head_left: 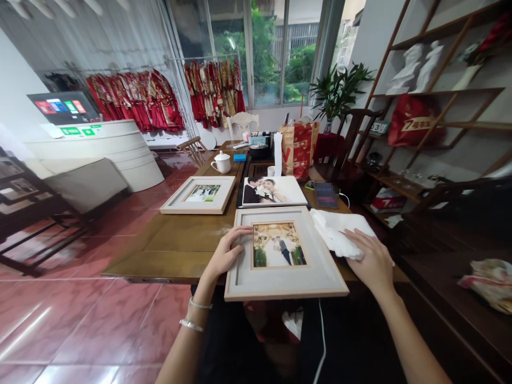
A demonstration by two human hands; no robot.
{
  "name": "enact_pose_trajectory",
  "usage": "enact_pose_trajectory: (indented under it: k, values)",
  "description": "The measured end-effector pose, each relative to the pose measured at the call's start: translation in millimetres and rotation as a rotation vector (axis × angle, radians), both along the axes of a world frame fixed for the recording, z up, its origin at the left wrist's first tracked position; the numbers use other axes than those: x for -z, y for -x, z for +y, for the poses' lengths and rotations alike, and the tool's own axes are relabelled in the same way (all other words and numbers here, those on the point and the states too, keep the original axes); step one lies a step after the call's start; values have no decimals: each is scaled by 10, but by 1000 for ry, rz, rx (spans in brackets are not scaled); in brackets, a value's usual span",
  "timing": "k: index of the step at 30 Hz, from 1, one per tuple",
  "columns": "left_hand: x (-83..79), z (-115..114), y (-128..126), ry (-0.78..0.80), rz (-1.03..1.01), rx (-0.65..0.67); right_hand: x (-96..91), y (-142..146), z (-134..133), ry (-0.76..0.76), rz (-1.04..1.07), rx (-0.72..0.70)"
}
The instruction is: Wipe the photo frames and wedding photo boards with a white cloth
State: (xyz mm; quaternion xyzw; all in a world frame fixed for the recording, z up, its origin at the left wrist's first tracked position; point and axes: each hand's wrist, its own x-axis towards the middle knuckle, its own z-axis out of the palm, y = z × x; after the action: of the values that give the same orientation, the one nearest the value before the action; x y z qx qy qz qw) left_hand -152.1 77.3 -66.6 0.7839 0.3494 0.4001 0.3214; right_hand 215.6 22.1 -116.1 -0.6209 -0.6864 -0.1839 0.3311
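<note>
A light wood picture frame [286, 284] with a wide pale mat and a small wedding photo [278, 245] lies at the table's near edge, jutting slightly past it. My left hand [229, 249] rests on the frame's left side, its fingers stretched to the inner photo's edge. To the right of the frame is a crumpled white towel [334, 232], partly against the frame's right edge. My right hand [371, 262] grips the towel's near side, fingers over the cloth. A second similar frame [170, 205] lies further left, and a larger couple's photo print [294, 191] lies behind.
On the brown table [160, 256] stand a lidded white cup [222, 162], a blue box [240, 158], a red-and-tan paper bag [299, 152] and a phone [326, 194] with a cable. Wooden shelves [440, 128] rise at right. A white cable [322, 341] hangs below the frame.
</note>
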Motion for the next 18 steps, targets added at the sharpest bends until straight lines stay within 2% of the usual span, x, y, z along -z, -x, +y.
enact_pose_trajectory:
  k: [4, 6, 8, 10, 13, 16, 18]
  values:
    - [10, 29, 2, 22, -47, -40, -83, -14, 29, -141, 188, 34]
    - [9, 33, 7, 42, -31, -5, -204, 32, 72, -224, 265, 53]
    - [9, 34, 15, 50, 8, 27, -357, 136, 155, -236, 258, -11]
    - [15, 37, 27, 48, 37, 43, -500, 284, 280, -151, 176, -149]
    - [34, 39, 42, 42, 39, 55, -632, 521, 508, 121, -7, -302]
    - [56, 36, 41, 60, 23, 44, -695, 693, 694, 363, -149, -318]
    - [69, 32, 32, 85, 7, 37, -736, 757, 770, 407, -183, -304]
